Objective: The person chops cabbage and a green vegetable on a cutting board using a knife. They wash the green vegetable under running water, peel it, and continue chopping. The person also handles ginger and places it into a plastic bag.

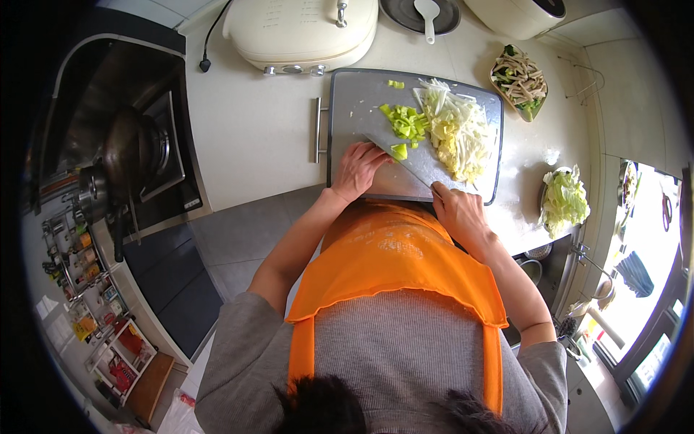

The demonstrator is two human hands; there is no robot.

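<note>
My right hand (460, 212) grips the handle of a kitchen knife (406, 166) whose blade slants up and left across the grey cutting board (352, 81). My left hand (359, 169) rests on the board, its bent fingers right beside the blade; what lies under the fingertips is hidden. A light green vegetable piece (399, 151) sits against the blade's far side. Beyond it lies a small heap of cut green pieces (405, 122), with a few more (396, 84) near the back edge. Shredded pale cabbage (458, 133) covers the board's right part.
Behind the board stand a cream electric cooker (303, 32) and a dark pan (398, 13) with a white rice paddle (428, 19). At right are a tray of sliced mushrooms and broccoli (519, 81) and leafy lettuce (565, 200) near the sink. A wok (127, 144) sits on the left stove.
</note>
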